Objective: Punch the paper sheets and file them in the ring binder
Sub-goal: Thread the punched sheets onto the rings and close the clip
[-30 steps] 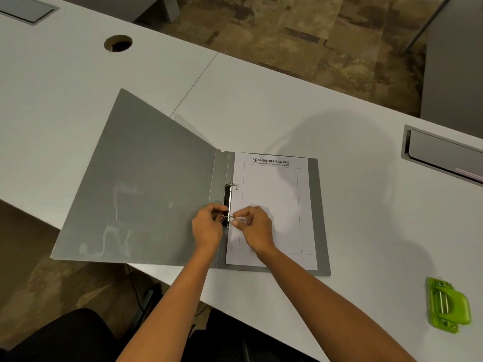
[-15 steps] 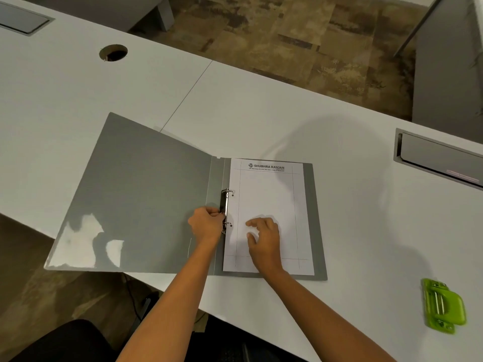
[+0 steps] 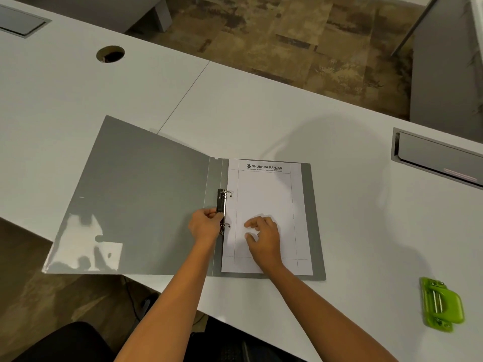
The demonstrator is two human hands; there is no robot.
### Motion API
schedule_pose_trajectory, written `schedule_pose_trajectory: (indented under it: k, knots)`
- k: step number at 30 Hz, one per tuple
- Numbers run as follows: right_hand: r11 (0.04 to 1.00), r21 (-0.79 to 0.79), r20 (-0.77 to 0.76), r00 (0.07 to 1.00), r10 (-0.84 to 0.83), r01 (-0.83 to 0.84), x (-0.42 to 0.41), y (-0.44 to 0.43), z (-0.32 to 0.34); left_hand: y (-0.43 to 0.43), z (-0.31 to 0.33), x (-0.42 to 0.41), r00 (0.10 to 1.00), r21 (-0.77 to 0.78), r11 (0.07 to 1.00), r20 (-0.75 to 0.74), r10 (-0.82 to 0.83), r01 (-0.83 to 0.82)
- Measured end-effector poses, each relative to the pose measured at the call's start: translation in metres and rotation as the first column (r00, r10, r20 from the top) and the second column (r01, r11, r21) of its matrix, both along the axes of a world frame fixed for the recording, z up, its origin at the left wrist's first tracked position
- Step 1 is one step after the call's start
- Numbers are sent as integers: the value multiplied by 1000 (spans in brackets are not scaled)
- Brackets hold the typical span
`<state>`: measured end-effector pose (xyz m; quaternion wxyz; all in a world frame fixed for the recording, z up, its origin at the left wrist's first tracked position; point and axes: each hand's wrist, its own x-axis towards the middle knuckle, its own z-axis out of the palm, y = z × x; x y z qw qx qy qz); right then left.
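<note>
Few ways this could go sideways, imo. The grey cover (image 3: 136, 205) of the open binder (image 3: 214, 176) has its near left corner sticking out past the desk edge, so leaning on it could tip or drag the whole thing. Next along, the left hand (image 3: 205, 226) has its fingers curled onto the metal ring clip (image 3: 222, 205) on the spine. If the rings snap together with a fingertip that close, that's a pinch, and I honestly can't tell whether they're fully closed or a bit apart. The sheet (image 3: 264, 194) lies on the right half of the binder with its left margin at the rings. The right hand (image 3: 264, 237) rests on it, fingers loose and spread, gripping nothing; if it slides the paper while the rings are through it, the holes could tear. Way off right, the green hole punch (image 3: 441, 304) sits near the front edge, well apart from everything else — a stray elbow could knock it off. It's all on a white desk (image 3: 261, 113) with a round cable hole (image 3: 110, 54) far left, a grey hatch (image 3: 439, 158) on the right, and blotchy brown carpet (image 3: 287, 35) beyond.
</note>
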<state>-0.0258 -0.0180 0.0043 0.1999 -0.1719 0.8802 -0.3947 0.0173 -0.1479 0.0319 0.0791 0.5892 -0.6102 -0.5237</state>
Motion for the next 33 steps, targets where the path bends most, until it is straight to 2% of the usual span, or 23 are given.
schedule_pose_trajectory:
  k: [5, 16, 24, 33]
  knots:
    - [1000, 0, -2, 1000, -1, 1, -2, 1, -1, 7, 5, -1, 994, -47, 994, -51, 96, -98]
    - [1000, 7, -4, 1000, -26, 26, -1, -1, -2, 23, 5, -5, 986, -243, 965, -154, 67, -103]
    - [999, -30, 12, 999, -45, 46, 2, 0, 1, 32, 5, -10, 993, -355, 934, -94, -71, 33]
    - [998, -21, 7, 998, -59, 59, 2, -1, 0, 37, 1, 1, 974, -477, 852, 37, -226, 216]
